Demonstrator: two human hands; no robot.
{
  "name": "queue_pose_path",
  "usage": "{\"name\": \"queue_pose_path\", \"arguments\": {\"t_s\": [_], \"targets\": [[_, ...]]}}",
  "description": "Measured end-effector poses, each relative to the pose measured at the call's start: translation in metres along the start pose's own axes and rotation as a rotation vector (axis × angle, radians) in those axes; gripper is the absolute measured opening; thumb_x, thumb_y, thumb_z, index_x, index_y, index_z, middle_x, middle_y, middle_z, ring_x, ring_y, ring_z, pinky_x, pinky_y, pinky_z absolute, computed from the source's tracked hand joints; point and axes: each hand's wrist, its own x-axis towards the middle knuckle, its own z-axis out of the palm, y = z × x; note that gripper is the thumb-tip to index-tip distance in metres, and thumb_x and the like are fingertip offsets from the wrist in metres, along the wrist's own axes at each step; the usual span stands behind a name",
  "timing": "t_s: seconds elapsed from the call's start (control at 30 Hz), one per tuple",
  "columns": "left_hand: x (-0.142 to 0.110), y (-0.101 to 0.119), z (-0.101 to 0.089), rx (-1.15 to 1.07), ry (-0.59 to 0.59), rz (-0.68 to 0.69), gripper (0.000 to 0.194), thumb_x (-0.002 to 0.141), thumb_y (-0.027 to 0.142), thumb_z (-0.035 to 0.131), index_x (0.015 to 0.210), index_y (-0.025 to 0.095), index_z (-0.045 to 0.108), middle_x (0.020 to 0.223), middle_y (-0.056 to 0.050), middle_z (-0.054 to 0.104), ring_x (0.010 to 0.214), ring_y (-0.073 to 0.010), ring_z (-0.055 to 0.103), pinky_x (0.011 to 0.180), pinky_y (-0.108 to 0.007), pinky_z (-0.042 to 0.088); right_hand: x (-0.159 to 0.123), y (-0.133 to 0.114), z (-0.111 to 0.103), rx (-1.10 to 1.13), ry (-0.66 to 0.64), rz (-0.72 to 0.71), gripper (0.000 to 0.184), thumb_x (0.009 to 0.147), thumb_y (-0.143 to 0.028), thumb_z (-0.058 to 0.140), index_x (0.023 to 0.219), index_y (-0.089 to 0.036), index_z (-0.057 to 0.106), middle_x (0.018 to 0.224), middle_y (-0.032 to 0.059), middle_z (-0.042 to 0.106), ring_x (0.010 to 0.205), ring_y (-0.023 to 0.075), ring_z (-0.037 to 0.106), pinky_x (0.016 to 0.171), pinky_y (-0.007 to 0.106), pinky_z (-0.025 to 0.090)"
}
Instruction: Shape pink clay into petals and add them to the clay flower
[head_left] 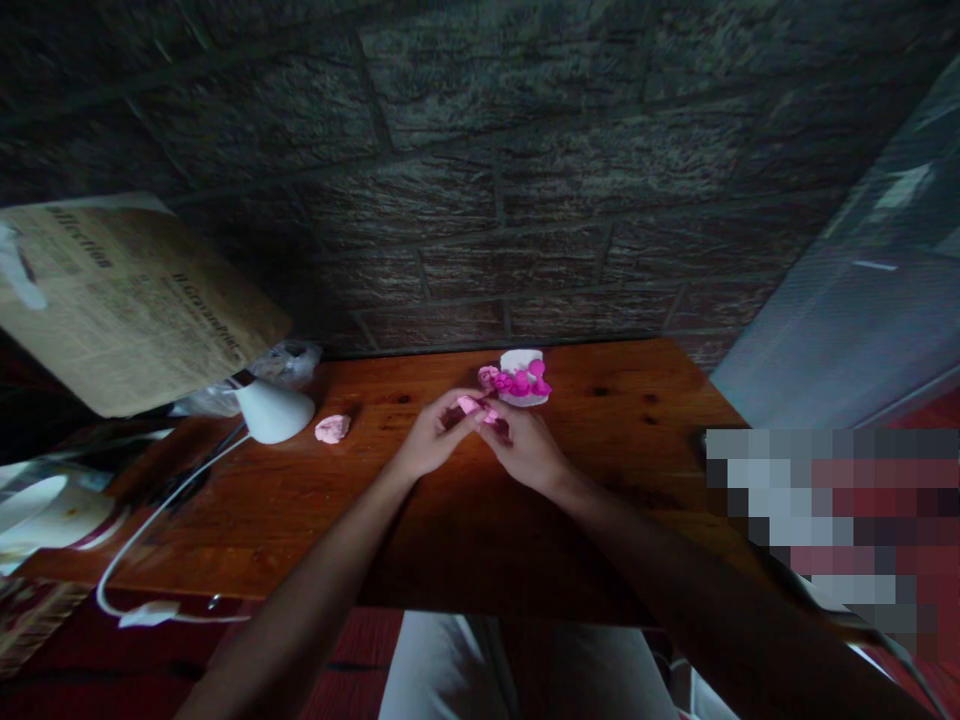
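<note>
Between my left hand (436, 434) and my right hand (528, 444) is a small piece of pink modelling clay (471, 405). The fingers and thumbs of both hands are closed on it, just above the wooden table (360, 520). Right behind my hands lies a rounded white piece (520, 358) with magenta clay shapes (534, 378) on it. A lighter pink rosette-like shape (489, 376) sits at its left side. Farther left, a rough lump of pale pink clay (332, 429) rests by itself on the tabletop.
A lamp with a white base (279, 410) and a newspaper-print shade (135, 300) stands at the left, its white cord (172, 497) running over the front edge. A white cup (52, 510) is at far left. A stone-patterned wall (450, 200) rises behind the table.
</note>
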Motion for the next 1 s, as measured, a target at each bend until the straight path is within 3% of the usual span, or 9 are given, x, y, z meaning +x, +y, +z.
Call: {"name": "queue_pose_path", "arguments": {"t_s": [0.1,0.27,0.43,0.57,0.7,0.83,0.93,1.0], "targets": [[-0.001,0.002,-0.001,0.141,-0.026,0.020,0.031,0.090,0.042,0.067,0.110,0.018,0.066,0.107,-0.008,0.074,0.099,-0.0208,0.068,0.091,-0.030,0.050,-0.001,-0.001,0.000,-0.088,0.013,-0.002,0.019,0.093,-0.021,0.055,0.108,-0.018,0.066,0.097,0.0100,0.073,0.081,0.0198,0.065,0.077,0.032,0.049],[-0.004,0.003,-0.009,0.301,0.060,-0.004,0.023,0.089,0.042,0.069,0.092,0.019,0.067,0.081,-0.002,0.071,0.076,-0.0176,0.064,0.072,-0.026,0.047,-0.002,-0.005,0.002,-0.127,0.030,-0.088,0.010,0.092,-0.027,0.061,0.087,-0.020,0.065,0.086,0.0069,0.068,0.082,0.0198,0.062,0.080,0.032,0.050],[-0.003,0.003,-0.010,0.114,0.079,-0.037,0.033,0.088,0.049,0.068,0.098,0.017,0.066,0.081,-0.002,0.068,0.070,-0.0147,0.060,0.065,-0.024,0.045,0.001,-0.003,0.006,0.262,-0.048,0.048,0.032,0.100,-0.038,0.047,0.116,-0.022,0.070,0.099,0.0051,0.074,0.079,0.0162,0.069,0.077,0.031,0.058],[0.000,0.004,-0.008,-0.040,0.090,-0.079,0.040,0.082,0.052,0.074,0.097,0.016,0.067,0.079,-0.001,0.066,0.065,-0.0122,0.055,0.060,-0.023,0.043,0.005,0.004,0.006,0.500,-0.040,0.181,0.037,0.092,-0.042,0.063,0.121,-0.021,0.071,0.107,0.0064,0.077,0.091,0.0197,0.075,0.087,0.038,0.061],[0.001,0.002,-0.006,-0.070,0.056,-0.147,0.039,0.080,0.053,0.076,0.090,0.016,0.071,0.081,-0.002,0.067,0.070,-0.0134,0.057,0.064,-0.025,0.045,0.003,0.007,0.005,0.457,0.019,0.178,0.035,0.088,-0.044,0.069,0.112,-0.020,0.075,0.103,0.0067,0.079,0.094,0.0232,0.077,0.087,0.039,0.062],[0.004,-0.003,-0.003,-0.171,0.038,-0.152,0.040,0.082,0.056,0.074,0.089,0.017,0.069,0.085,-0.002,0.068,0.081,-0.0151,0.062,0.079,-0.027,0.050,0.002,0.001,-0.001,0.201,0.096,0.120,0.026,0.094,-0.043,0.060,0.096,-0.022,0.076,0.091,0.0058,0.078,0.077,0.0213,0.077,0.072,0.033,0.063],[0.004,-0.003,-0.004,-0.319,0.064,-0.184,0.041,0.084,0.057,0.071,0.097,0.018,0.065,0.085,-0.002,0.067,0.080,-0.0152,0.064,0.079,-0.029,0.052,0.005,0.000,-0.006,0.251,0.151,0.145,0.025,0.095,-0.042,0.058,0.099,-0.022,0.073,0.095,0.0066,0.077,0.078,0.0212,0.076,0.067,0.031,0.062],[0.003,-0.001,-0.005,-0.286,0.072,-0.186,0.041,0.087,0.057,0.067,0.102,0.018,0.064,0.078,-0.001,0.065,0.072,-0.0140,0.062,0.073,-0.028,0.051,0.007,0.003,-0.007,0.332,0.171,0.185,0.021,0.093,-0.038,0.060,0.100,-0.022,0.071,0.094,0.0058,0.076,0.080,0.0203,0.076,0.067,0.031,0.062]]}}
